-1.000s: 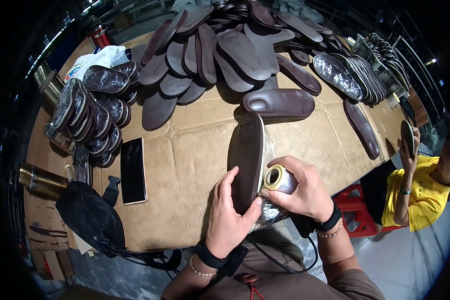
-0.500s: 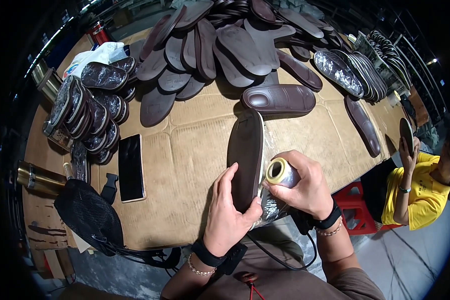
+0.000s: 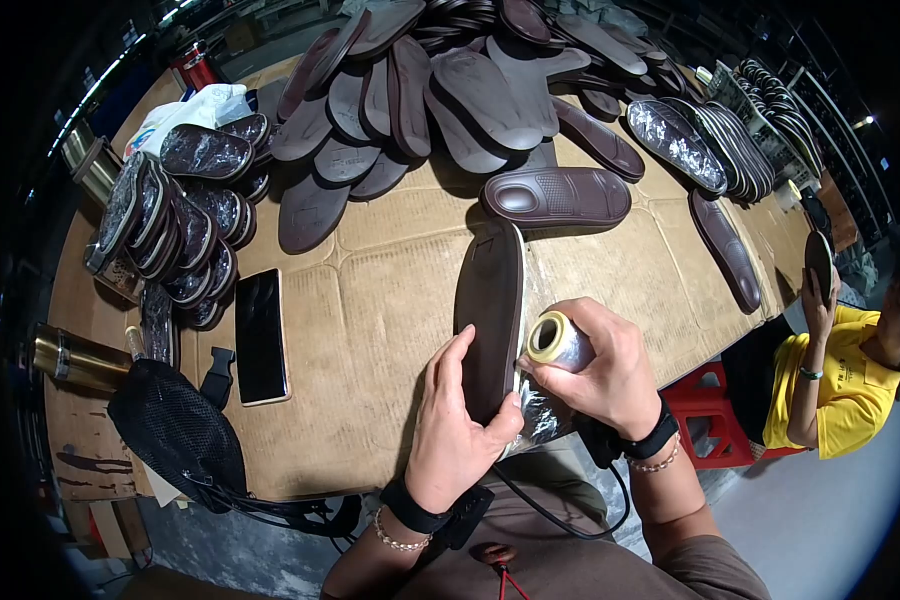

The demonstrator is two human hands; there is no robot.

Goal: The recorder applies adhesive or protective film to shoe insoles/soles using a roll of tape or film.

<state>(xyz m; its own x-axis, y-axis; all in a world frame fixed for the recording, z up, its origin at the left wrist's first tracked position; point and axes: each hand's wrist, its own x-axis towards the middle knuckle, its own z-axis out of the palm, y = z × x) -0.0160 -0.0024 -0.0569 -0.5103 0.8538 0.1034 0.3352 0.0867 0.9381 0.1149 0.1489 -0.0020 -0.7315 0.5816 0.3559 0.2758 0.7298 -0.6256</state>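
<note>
My left hand (image 3: 460, 425) grips the near end of a dark brown shoe sole (image 3: 488, 320), its fingers on the left side and its thumb on the right. The sole stands tilted on its edge over the cardboard. In my right hand (image 3: 610, 375) is a small roll of clear plastic film (image 3: 558, 338) with a yellowish core, pressed close to the sole's right edge. Loose shiny film (image 3: 542, 412) hangs below the roll, between the two hands. A single brown sole (image 3: 558, 198) lies flat just beyond.
A big pile of soles (image 3: 400, 100) covers the far side. Film-wrapped soles (image 3: 185, 220) are stacked at left, others (image 3: 680, 145) at far right. A phone (image 3: 261, 337), black mesh bag (image 3: 175, 425) and gold flask (image 3: 80, 355) lie left. A person in yellow (image 3: 840, 375) sits right, holding a sole.
My right hand and the film roll have shifted slightly left, closer to the sole. The sole in my left hand has moved very little. The seated person's sole has lowered slightly.
</note>
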